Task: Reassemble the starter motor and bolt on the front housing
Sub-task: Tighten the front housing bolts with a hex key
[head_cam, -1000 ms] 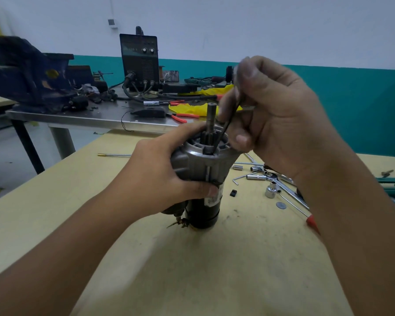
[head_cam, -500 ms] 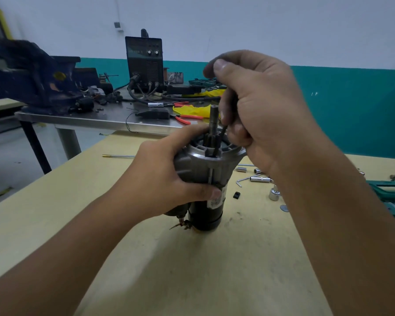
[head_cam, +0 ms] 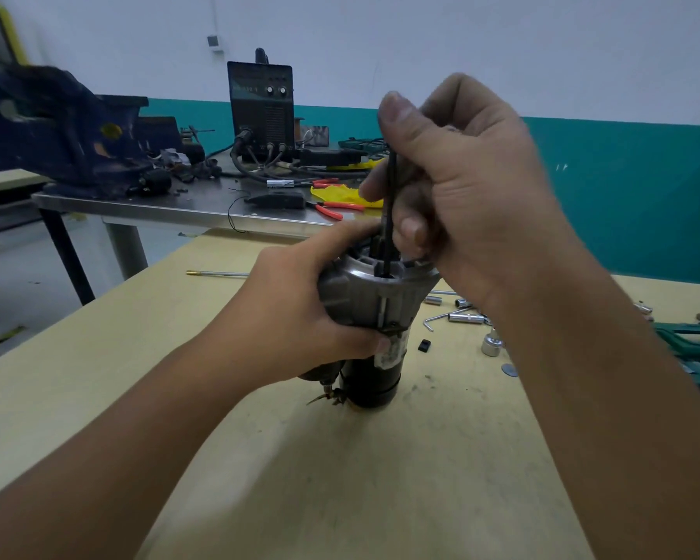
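My two bare forearms reach in from the bottom edge over a pale wooden table (head_cam: 340,478). My left hand (head_cam: 300,313) wraps around the starter motor (head_cam: 374,357), fingers curled over the grey metal front housing (head_cam: 364,293) and thumb pressed on its near side. The motor stands upright on its black end, near the middle of the table. It looks heavy and rigid (cast metal above, smooth black casing below, likely slick), so I judge the ribbed housing the safest place to grip, well clear of the frayed copper wires (head_cam: 328,396) at its base.

My right hand (head_cam: 461,196) is above it, fingers and thumb closed around a thin black hex key (head_cam: 389,212) that points straight down into the top of the housing.

Just beyond, to the right, loose sockets (head_cam: 465,317), a washer (head_cam: 509,369) and a green tool case (head_cam: 696,349) lie on the table. Farther back, a steel bench (head_cam: 158,206) holds red-handled pliers (head_cam: 332,210), a yellow cloth (head_cam: 340,194), a black welding machine (head_cam: 260,107) and a blue vise (head_cam: 49,127), against a white and teal wall.
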Tool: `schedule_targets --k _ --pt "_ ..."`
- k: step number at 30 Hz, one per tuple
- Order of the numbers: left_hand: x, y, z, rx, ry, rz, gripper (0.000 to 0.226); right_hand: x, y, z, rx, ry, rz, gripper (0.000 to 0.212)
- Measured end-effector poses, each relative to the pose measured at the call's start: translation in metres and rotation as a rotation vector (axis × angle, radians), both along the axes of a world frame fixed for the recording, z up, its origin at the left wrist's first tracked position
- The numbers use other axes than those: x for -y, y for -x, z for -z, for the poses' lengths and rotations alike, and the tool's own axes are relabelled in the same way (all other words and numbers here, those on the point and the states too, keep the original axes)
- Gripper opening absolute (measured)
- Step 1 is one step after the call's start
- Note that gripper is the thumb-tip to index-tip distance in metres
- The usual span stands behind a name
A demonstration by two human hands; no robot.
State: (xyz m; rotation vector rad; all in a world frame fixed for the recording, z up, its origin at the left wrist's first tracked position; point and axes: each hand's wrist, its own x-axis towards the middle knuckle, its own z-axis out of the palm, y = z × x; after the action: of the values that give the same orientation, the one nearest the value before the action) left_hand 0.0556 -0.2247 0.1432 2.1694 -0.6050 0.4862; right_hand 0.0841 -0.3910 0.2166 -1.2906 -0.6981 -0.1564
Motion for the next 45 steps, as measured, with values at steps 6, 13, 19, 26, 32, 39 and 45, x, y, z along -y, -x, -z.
schedule_targets --k 6,13,19,26,32,39,45 --pt "0.002 0.001 -0.002 -0.007 0.011 0.004 0.093 -0.011 -0.002 0.014 0.393 -0.021 0.48 0.024" --pt "0.002 0.001 -0.001 0.01 0.014 0.009 0.092 0.012 -0.009 0.011 0.095 -0.013 -0.203 0.039" --pt "0.003 0.001 0.0 0.009 0.01 -0.001 0.091 0.014 -0.006 0.004 0.07 -0.012 -0.228 0.014" --pt "0.004 0.002 -0.002 -0.034 0.028 0.001 0.093 -0.008 0.006 -0.001 0.154 -0.007 0.37 0.033" --pt "0.003 0.003 -0.002 -0.022 0.025 -0.003 0.093 0.014 0.002 -0.009 -0.027 0.105 -0.038 0.013" --pt "0.001 0.0 0.003 0.003 0.011 -0.013 0.1 0.034 -0.007 -0.006 -0.126 0.101 -0.492 0.023" --pt "0.001 0.0 0.003 0.016 0.006 -0.02 0.097 0.023 -0.008 -0.004 -0.087 0.022 -0.349 0.02"
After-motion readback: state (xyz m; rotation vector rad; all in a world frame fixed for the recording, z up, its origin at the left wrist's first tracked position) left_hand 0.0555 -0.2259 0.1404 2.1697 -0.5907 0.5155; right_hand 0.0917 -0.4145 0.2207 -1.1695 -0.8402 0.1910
